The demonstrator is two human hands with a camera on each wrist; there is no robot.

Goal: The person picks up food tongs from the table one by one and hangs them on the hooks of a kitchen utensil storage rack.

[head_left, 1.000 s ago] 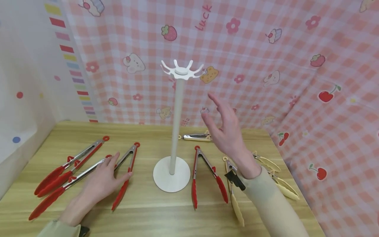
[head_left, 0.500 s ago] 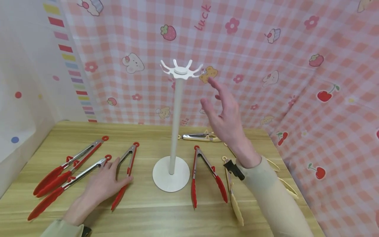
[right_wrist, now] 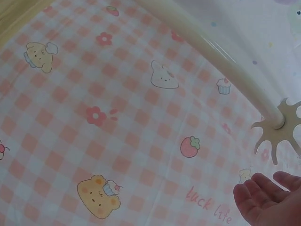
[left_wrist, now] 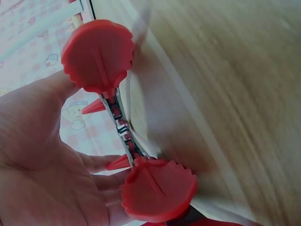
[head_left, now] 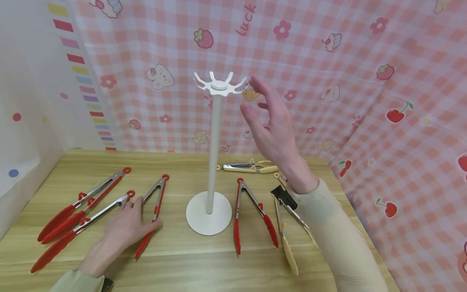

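Note:
My left hand (head_left: 124, 227) is over a pair of red-and-silver kitchen tongs (head_left: 159, 202) lying spread on the table. Its thumb reaches across one arm and its fingers lie along the other, fingers loosely extended. From the left wrist view, the two red scalloped heads of the tongs (left_wrist: 99, 56) face the camera, with the thumb beside one and fingertips by the other. My right hand (head_left: 279, 125) is raised, empty, fingers gently bent, just right of the hooked top (head_left: 219, 86) of a white stand. The right wrist view shows its fingers (right_wrist: 263, 195) below the hooks (right_wrist: 277, 134).
The stand's round base (head_left: 209, 223) sits mid-table. More red tongs (head_left: 96, 194) lie at the left, another red pair (head_left: 251, 202) right of the base. Cream tongs (head_left: 249, 167) lie at the back; others (head_left: 286, 243) are partly under the right forearm. A checked cloth (head_left: 175, 48) hangs behind.
My right hand has risen and shifted slightly left toward the stand's hooks. My left hand has settled a little lower over the red tongs, which stay on the table.

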